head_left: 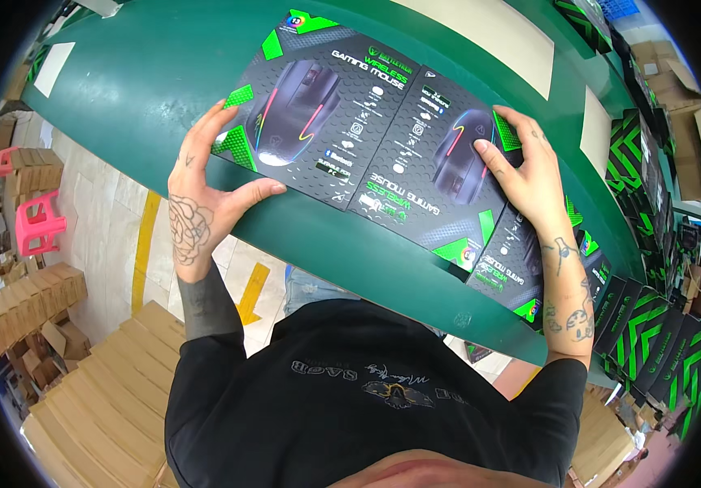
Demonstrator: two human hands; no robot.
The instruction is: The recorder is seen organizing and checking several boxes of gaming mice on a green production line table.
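L hand [201, 180] clamped on L box [306, 126], thumb at near edge, fingers at outer end; R hand [528, 171] clamped on R box [428, 159], thumb on its face. Step's prob. lining up the two, side by side on or just over the green surface [119, 102] (can't tell); next move calls for even pressure, both sides. Surface's near edge is close, third box [515, 250] just R, so more room L

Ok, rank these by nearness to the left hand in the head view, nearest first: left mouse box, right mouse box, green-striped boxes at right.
1. Left mouse box, at the left hand's fingertips.
2. Right mouse box, beside it, under the right hand.
3. Green-striped boxes, far right.
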